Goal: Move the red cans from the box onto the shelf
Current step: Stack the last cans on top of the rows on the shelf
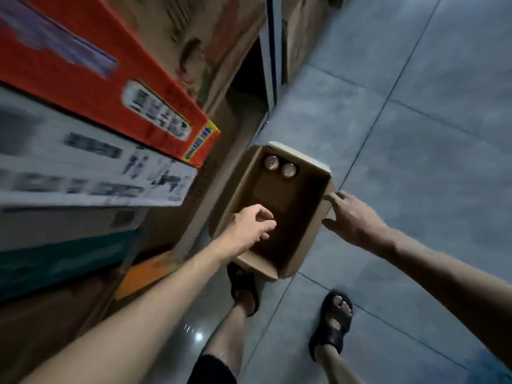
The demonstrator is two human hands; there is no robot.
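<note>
An open cardboard box [313, 217] stands on the grey tiled floor in front of my feet. Two red cans [280, 166] with silver tops stand side by side in its far left corner; the other part of the box floor is bare. My left hand [253, 224] hangs over the box's near left part, fingers loosely curled, holding nothing. My right hand [353, 217] is spread open beside the box's right wall, fingertips near its rim. The shelf [246, 126] is a dark recess to the left beyond the box.
Stacked cartons fill the left: a red one [91, 67], a white printed one [91, 173] and a teal one [61, 261] below. Brown cartons [210, 37] stand further back. My sandalled feet [332, 320] are on the floor just before the box.
</note>
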